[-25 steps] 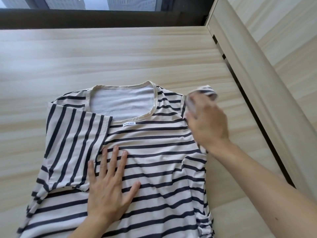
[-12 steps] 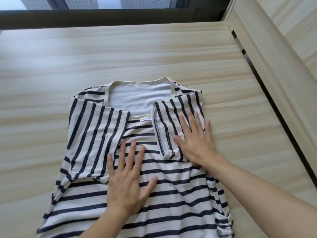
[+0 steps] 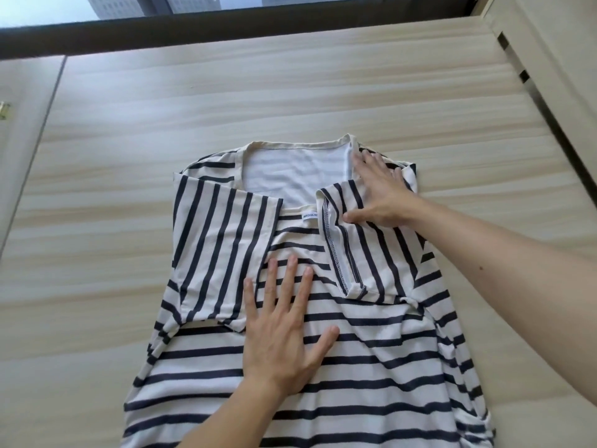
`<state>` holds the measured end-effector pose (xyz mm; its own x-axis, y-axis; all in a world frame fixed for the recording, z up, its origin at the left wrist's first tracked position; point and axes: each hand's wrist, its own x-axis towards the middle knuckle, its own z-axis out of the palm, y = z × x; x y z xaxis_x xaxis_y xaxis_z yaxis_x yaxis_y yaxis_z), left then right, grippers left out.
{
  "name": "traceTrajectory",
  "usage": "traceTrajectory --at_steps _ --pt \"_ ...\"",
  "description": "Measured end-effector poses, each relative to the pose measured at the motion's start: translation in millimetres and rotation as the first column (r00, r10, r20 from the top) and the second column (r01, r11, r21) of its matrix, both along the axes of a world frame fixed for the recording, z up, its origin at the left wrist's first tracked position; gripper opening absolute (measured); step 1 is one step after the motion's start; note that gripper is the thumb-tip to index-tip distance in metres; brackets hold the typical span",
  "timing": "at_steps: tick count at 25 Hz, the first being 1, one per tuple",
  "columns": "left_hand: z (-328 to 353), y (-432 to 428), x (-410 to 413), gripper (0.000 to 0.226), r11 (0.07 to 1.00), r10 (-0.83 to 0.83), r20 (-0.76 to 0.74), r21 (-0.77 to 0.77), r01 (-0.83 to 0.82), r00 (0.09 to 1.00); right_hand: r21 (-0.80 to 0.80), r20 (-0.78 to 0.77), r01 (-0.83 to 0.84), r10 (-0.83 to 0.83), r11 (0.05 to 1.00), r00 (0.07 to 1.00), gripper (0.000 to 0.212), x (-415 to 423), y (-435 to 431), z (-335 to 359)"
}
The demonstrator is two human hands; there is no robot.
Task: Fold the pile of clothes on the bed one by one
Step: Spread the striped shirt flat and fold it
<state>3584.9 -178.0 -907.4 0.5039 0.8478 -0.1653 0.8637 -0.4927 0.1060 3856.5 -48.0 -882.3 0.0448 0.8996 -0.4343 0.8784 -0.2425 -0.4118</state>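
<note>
1. The striped shirt [image 3: 371, 367] lies flat on the bed [image 3: 129, 156], running from the middle of the view toward 6 o'clock, neckline [image 3: 290, 176] at 12 o'clock.
2. Both sleeves are turned inward over the chest: the left sleeve [image 3: 219, 253] at 9 o'clock, the right sleeve [image 3: 365, 253] at 3 o'clock.
3. The left hand [image 3: 281, 331] rests flat on the chest, fingers straight and spread, gripping nothing. The right hand [image 3: 381, 192], at its 1 o'clock, presses flat on the folded shoulder, also gripping nothing.
4. Judged from its wrinkles, the knit is thin, light, limp and stretchy. It should slide easily, so pinch it at seams or folded edges.
5. The hem is cut off at 6 o'clock. The label [image 3: 309, 215] is too small to read, and no pile of clothes is in view.
</note>
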Motion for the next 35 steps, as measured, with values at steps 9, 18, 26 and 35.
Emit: traceTrajectory --at_steps 9,18,26,35 --pt "20 107 -20 0.063 0.974 -0.039 0.329 0.224 -0.038 0.944 0.463 0.192 0.183 -0.299 0.867 0.935 0.109 -36 -46 -45" --pt "22 224 -35 0.069 0.997 0.071 0.012 0.027 -0.071 0.997 0.582 0.136 0.229 -0.370 0.781 0.919 0.088 -37 -46 -42" --pt "91 158 -68 0.021 0.963 0.021 -0.152 0.268 0.020 0.988 0.364 0.414 0.033 -0.194 0.931 0.889 0.009 -62 -71 35" --pt "213 63 -115 0.013 0.927 -0.300 0.235 0.302 0.224 0.925 0.657 0.254 -0.060 -0.145 0.751 0.956 0.017 -51 -192 162"
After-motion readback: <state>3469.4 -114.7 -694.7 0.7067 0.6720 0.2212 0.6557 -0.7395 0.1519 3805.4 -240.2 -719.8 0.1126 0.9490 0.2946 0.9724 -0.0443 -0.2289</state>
